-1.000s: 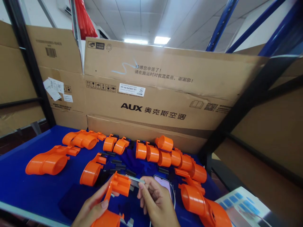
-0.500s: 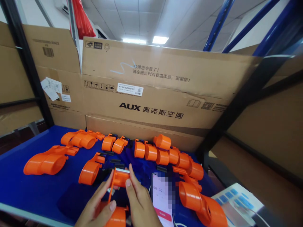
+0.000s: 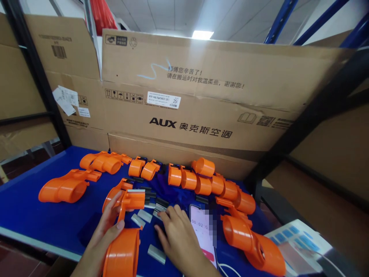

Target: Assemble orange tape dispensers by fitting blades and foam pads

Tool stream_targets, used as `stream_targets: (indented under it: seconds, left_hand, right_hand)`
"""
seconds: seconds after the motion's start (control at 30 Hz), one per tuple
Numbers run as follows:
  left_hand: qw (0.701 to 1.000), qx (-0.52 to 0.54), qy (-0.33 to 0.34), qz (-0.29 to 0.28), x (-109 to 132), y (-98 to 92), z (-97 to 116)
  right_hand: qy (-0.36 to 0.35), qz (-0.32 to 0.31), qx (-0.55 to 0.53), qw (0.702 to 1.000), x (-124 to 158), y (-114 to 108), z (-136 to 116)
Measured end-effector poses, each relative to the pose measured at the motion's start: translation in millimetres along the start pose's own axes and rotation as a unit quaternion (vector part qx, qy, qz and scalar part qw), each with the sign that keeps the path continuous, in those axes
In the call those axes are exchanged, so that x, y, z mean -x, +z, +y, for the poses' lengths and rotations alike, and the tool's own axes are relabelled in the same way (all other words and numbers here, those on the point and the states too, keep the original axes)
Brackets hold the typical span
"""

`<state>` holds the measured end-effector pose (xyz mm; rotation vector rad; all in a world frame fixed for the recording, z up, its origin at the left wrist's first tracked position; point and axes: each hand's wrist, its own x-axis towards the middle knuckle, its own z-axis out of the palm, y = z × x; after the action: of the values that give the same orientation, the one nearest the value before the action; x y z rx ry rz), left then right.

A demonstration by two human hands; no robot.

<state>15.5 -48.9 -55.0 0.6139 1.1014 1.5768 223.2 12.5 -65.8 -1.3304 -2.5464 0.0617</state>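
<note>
Left hand (image 3: 105, 229): closed around the arm of 1 orange holder (image 3: 122, 250), near the front edge of the blue table (image 3: 17, 207); a slack thumb could let the holder swing.
Toothed strip (image 3: 136, 191): along the holder's upper end, teeth up; seating cannot be confirmed. If loose, a wrist tilt could shed it.
Right hand (image 3: 178, 231): fingers bent, tips at the silver pieces (image 3: 137, 221); whether any is pinched, cannot tell.
Silver pieces: loose, close together, 1 apart nearer the front. A hurried grasp could lift 2 or scatter several; edges, if sharp, could nick skin.
Phone (image 3: 200, 227): just beside the right hand; a sideways sweep could knock it.
White cable (image 3: 227, 268): near the right forearm; snagging possible.
</note>
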Motion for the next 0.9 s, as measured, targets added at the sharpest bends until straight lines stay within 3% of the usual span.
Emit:
stream_targets:
  seconds: [0.23,0.57,0.9]
  left_hand:
    - [0.998,-0.03,0.057,0.005,-8.2,0.4,-9.8]
    - [0.996,-0.04,0.084,0.01,-33.8,-23.8,-19.7]
    - [0.996,-0.056,0.076,-0.006,-24.6,-12.7,-30.2]
  right_hand:
    - [-0.036,0.004,0.006,0.999,-26.0,6.5,-11.5]
    - [-0.054,0.011,0.001,0.998,-39.2,6.1,0.5]
    - [-0.033,0.049,0.012,0.998,-66.7,8.6,-13.5]
